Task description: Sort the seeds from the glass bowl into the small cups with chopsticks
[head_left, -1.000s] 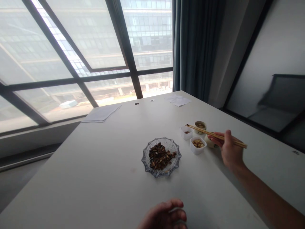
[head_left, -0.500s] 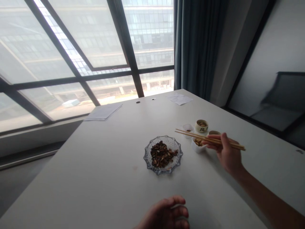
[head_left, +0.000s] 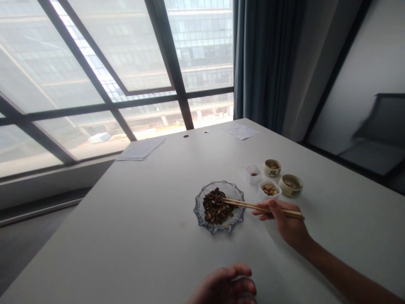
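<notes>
My right hand (head_left: pixel 286 219) is closed around a pair of wooden chopsticks (head_left: pixel 256 206). Their tips reach over the glass dish (head_left: pixel 200 219) and touch, or hover just above, a heap of dark brown dried pieces (head_left: pixel 217 207). The dish is clear with a scalloped rim. At the front of the table my left hand (head_left: pixel 226 285) holds nothing; its fingers are loosely curved and apart, partly cut off by the lower edge. Beyond my right hand is a white square cup (head_left: pixel 270 191) with light brown pieces in it.
Another white square cup (head_left: pixel 254 175) holds a few small bits. Two cream round bowls (head_left: pixel 272 168), one nearer on the right, stand beside the cups. Paper sheets (head_left: pixel 141 149) lie at the far left edge of the white table (head_left: pixel 126 236), and more paper (head_left: pixel 243 131) near the curtain.
My right hand has moved left and nearer, carrying the chopstick tips from above the small cups to the heap in the glass dish. My left hand stays about where it was.
</notes>
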Demonstrator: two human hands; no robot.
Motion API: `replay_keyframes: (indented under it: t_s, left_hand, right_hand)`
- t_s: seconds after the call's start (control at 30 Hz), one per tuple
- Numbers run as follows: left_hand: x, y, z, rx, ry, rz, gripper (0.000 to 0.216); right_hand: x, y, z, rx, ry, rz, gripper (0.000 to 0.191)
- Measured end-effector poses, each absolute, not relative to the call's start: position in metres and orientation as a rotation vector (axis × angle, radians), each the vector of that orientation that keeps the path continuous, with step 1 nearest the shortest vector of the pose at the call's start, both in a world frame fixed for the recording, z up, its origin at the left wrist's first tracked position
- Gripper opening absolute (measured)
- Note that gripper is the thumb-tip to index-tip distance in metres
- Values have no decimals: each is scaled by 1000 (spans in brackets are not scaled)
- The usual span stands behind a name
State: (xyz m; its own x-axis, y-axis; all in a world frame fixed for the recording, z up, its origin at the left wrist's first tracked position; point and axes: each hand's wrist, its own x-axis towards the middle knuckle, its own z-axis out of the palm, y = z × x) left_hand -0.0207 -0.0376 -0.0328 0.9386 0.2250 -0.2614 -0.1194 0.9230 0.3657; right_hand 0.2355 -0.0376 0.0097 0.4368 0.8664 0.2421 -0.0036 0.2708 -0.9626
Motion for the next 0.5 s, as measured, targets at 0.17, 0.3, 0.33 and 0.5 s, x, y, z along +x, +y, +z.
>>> replay_keyframes:
  t_s: [0.17,0.3,0.33,0.5]
  left_hand:
    - [-21,-38,-36,346,305,186,32]
    - [-21,-39,-34,329,304,186,30]
    - [-20,-39,-33,330,303,187,30]
    - [-22,-37,-36,337,321,180,30]
  right_hand:
    - [242,-40,21,-1162,-874,601,52]
    - [265,-34,31,-1153,-783,442,50]
    - [272,-32,32,-1149,-740,404,50]
    - [299,-21,31,-1142,-614,345,47]
